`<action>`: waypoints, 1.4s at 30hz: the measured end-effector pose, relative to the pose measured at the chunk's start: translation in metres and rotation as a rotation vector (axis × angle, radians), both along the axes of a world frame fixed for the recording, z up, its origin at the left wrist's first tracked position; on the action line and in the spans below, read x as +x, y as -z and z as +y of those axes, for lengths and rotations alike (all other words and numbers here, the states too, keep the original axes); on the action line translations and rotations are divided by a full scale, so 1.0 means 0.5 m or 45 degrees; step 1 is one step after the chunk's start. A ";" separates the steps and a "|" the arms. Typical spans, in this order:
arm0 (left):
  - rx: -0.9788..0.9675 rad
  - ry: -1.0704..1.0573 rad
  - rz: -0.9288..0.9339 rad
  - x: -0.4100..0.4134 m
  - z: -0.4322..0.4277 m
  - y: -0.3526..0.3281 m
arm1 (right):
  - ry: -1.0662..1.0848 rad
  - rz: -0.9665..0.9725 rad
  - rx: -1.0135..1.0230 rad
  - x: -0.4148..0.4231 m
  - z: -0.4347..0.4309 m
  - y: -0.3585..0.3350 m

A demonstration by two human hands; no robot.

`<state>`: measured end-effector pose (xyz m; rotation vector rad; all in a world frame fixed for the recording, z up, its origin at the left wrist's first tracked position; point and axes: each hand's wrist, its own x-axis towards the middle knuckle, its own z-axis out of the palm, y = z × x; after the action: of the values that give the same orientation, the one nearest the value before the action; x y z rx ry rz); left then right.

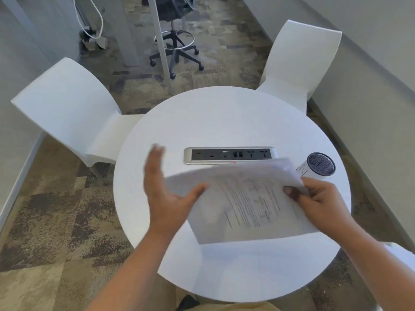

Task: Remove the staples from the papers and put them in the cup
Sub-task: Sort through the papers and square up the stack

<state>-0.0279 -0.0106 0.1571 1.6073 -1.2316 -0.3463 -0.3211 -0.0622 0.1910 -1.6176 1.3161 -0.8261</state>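
Two grips, right grip (pixel 318 200) pinching papers (pixel 247 205) at right edge, left grip (pixel 164 194) splayed apart at left edge

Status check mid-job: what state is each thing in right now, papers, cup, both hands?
Papers: held up over the table, sheets fanned apart, blurred.
Cup: upright on the table, right of the socket panel; contents cannot be told.
Left hand: open, fingers straight, thumb at the papers' left edge.
Right hand: pinches the papers' right corner.
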 end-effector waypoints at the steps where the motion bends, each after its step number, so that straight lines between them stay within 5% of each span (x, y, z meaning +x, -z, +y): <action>1: 0.161 -0.055 0.160 0.012 0.005 0.008 | 0.055 -0.143 0.074 -0.007 0.004 0.011; 5: 0.459 0.240 0.941 0.036 0.011 0.039 | 0.206 -0.606 0.308 -0.021 0.015 0.063; 11: 0.487 0.202 0.638 0.011 0.047 0.089 | 0.255 -0.325 0.325 0.002 0.033 0.118; 15: 0.487 0.211 0.642 0.004 0.062 0.099 | 0.306 -0.083 0.263 0.013 0.040 0.150; 28: 0.523 0.237 0.709 0.000 0.063 0.119 | 0.144 0.049 0.266 0.006 0.040 0.173; 42: 0.518 0.266 0.841 0.037 0.031 0.131 | 0.318 -0.364 0.333 -0.018 0.010 0.180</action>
<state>-0.0093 0.0050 0.0916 1.5044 -0.8376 -1.2178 -0.3300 -0.0573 0.1012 -1.1021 1.3694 -0.9510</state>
